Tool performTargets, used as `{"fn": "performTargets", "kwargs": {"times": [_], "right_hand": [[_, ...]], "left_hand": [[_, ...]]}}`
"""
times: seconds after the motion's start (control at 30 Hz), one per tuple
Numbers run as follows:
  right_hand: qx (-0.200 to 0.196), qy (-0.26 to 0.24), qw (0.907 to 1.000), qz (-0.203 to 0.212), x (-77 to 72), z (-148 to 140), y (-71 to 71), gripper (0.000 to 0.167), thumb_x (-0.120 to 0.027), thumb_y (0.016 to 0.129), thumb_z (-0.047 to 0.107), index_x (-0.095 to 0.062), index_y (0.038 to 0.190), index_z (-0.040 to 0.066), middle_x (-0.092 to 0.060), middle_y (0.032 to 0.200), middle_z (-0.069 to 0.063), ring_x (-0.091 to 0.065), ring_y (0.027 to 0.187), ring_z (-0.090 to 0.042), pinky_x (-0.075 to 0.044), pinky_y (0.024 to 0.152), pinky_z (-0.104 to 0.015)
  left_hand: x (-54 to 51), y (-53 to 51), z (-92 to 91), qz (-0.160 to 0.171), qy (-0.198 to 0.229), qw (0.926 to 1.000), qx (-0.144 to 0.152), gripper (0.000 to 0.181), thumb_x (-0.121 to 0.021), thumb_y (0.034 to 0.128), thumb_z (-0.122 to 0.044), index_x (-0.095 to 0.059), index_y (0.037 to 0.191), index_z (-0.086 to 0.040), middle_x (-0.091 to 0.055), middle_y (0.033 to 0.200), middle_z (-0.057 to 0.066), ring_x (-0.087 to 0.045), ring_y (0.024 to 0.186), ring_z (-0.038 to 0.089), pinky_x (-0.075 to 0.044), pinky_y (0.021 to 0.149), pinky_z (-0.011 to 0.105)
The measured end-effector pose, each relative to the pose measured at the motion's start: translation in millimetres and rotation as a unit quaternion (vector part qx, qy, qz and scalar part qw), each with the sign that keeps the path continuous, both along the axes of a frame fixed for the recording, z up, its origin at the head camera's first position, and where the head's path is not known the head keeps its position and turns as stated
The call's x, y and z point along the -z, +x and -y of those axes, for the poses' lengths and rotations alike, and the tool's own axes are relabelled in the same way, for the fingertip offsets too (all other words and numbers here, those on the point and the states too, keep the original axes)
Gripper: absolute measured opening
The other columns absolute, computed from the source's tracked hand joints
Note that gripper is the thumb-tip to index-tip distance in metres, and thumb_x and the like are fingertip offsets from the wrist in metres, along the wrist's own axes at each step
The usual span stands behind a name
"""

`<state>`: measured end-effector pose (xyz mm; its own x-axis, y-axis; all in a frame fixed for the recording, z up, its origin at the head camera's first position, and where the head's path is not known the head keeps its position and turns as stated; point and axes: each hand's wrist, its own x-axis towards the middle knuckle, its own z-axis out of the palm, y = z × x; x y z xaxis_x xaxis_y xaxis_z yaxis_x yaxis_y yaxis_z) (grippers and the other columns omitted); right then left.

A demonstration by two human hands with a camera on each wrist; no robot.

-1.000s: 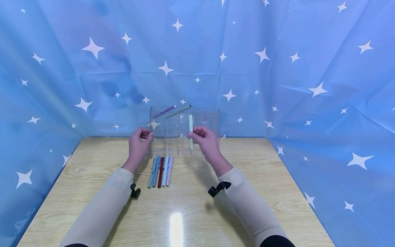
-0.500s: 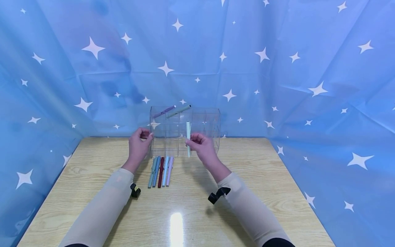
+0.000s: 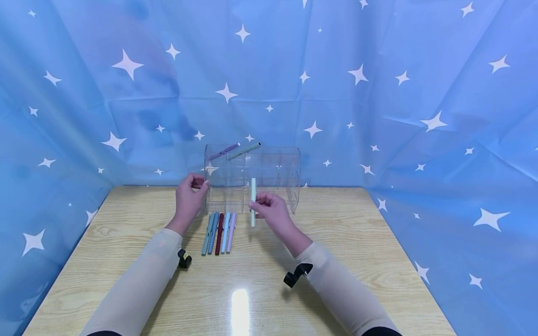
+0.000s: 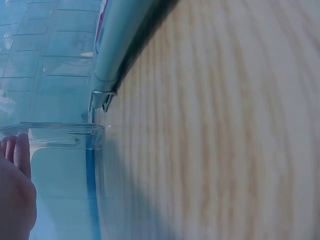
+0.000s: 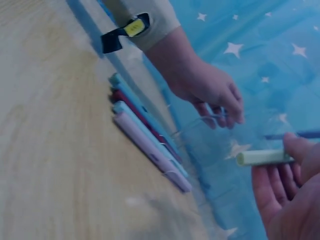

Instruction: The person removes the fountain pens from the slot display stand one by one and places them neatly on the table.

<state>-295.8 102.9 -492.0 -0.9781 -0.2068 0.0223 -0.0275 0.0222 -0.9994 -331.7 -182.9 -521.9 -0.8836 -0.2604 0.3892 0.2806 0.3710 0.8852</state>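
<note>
Between thumb and fingers, my right hand [image 3: 273, 212] pinches a pale mint-green pen [image 3: 253, 186], held upright in front of a clear compartmented organizer [image 3: 294, 182]. The same pen [image 5: 262, 157] shows its end in the right wrist view. My left hand [image 3: 190, 193] grips the organizer's left side wall, its thumb at the front edge. In the right wrist view the fingers of the left hand [image 5: 215, 95] bend over the clear rim. A purple pen [image 3: 224, 151] and a grey-green pen [image 3: 244, 151] lean inside the organizer's upper left compartments.
In front of the organizer lies a row of pens: teal [image 3: 208, 235], blue [image 3: 213, 233], dark red [image 3: 219, 235], light blue [image 3: 225, 233] and lilac [image 3: 231, 233]. The wooden table [image 3: 336, 261] meets a blue star-patterned curtain [image 3: 269, 70] behind and at both sides.
My right hand has drawn the mint-green pen down and slightly left, away from the organizer and nearer the pen row. The left hand stays on the organizer's side.
</note>
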Motion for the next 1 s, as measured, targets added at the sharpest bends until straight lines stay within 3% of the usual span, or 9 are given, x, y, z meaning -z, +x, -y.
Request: {"fn": "performTargets", "kwargs": {"times": [0.23, 0.47, 0.83, 1.0], "right_hand": [[-0.018, 0.004, 0.9998, 0.008, 14.0, 5.8, 12.4, 0.024, -0.082, 0.098, 0.003, -0.070, 0.118, -0.001, -0.072, 0.101, -0.007, -0.071, 0.088, -0.017, -0.068, 0.081, -0.041], [-0.038, 0.012, 0.9991, 0.012, 27.4, 11.4, 22.8, 0.028, -0.081, 0.100, 0.003, -0.065, 0.122, -0.004, -0.071, 0.102, -0.008, -0.072, 0.086, -0.015, -0.068, 0.084, -0.051], [-0.044, 0.061, 0.9970, 0.014, 41.5, 18.7, 27.2, 0.029, -0.083, 0.099, 0.006, -0.066, 0.120, -0.006, -0.071, 0.097, -0.008, -0.072, 0.077, -0.014, -0.068, 0.077, -0.044], [-0.049, 0.055, 0.9966, 0.039, 45.0, 21.1, 26.6, 0.030, -0.081, 0.100, 0.004, -0.064, 0.121, -0.009, -0.071, 0.099, -0.011, -0.072, 0.072, -0.016, -0.069, 0.074, -0.044]], "left_hand": [[0.7, 0.6, 0.4, 0.005, -0.001, 1.0000, 0.000, 0.022, -0.076, 0.1066, -0.020, -0.071, 0.120, -0.003, -0.074, 0.109, 0.012, -0.068, 0.101, 0.025, -0.054, 0.081, 0.029], [0.9, 0.5, 0.1, 0.006, -0.001, 1.0000, -0.002, 0.022, -0.076, 0.1069, -0.022, -0.071, 0.120, -0.004, -0.074, 0.109, 0.011, -0.068, 0.101, 0.025, -0.054, 0.081, 0.030], [1.6, -0.4, 1.1, -0.005, 0.005, 1.0000, 0.005, 0.022, -0.077, 0.1061, -0.020, -0.071, 0.119, -0.003, -0.074, 0.108, 0.011, -0.067, 0.098, 0.023, -0.054, 0.079, 0.028], [1.2, -0.6, 1.2, -0.006, 0.008, 0.9999, 0.006, 0.022, -0.077, 0.1056, -0.019, -0.072, 0.119, -0.002, -0.074, 0.108, 0.013, -0.067, 0.098, 0.023, -0.053, 0.080, 0.029]]}}
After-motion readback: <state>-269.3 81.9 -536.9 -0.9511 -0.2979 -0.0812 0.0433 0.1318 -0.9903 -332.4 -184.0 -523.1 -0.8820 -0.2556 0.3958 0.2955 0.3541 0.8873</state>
